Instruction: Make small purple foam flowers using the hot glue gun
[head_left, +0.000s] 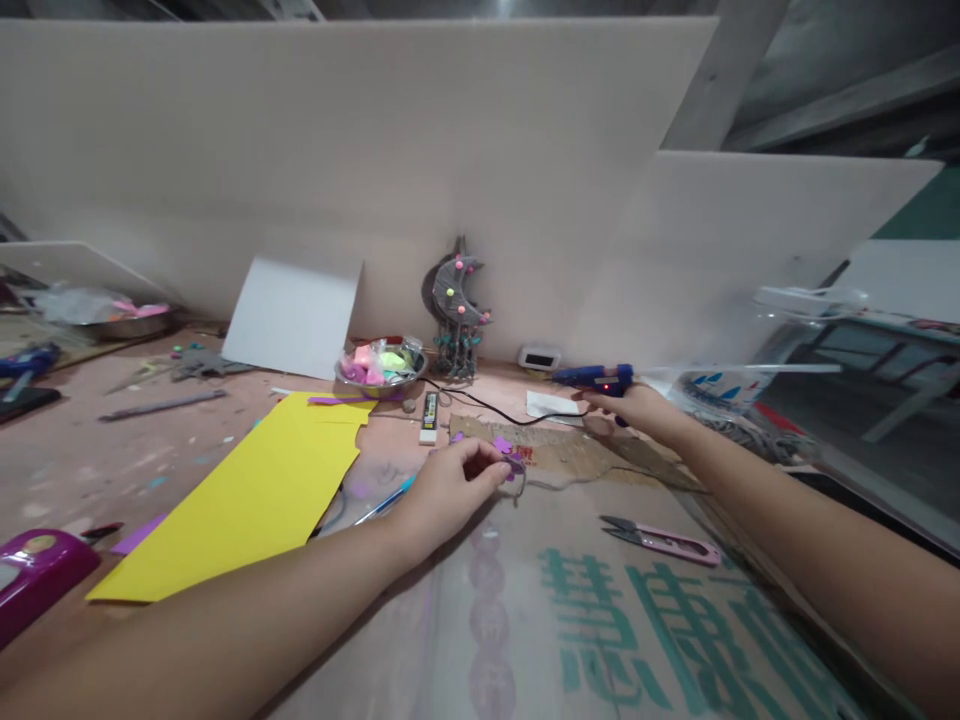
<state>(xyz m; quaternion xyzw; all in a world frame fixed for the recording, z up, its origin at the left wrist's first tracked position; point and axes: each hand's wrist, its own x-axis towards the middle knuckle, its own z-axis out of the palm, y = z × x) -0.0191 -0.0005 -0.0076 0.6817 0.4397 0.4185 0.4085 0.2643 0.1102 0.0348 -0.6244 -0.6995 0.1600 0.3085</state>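
My left hand is closed in a pinch at the middle of the table, thumb and forefinger on a grey cord. A purple flower-shaped piece shows just beyond the fingertips; whether it is joined to the cord I cannot tell. Another purple flower piece lies close behind it on the cardboard. Farther right, my right hand grips a blue glue gun with a red light lit. Its nozzle faces left, and a long pale glue stick sticks out behind.
Pink-handled thread snips lie at the right. Yellow sheets and a blue pen are at the left. Behind stand a bowl of colourful bits, a grey moon ornament and a small white clock-like device. A black cable crosses the table.
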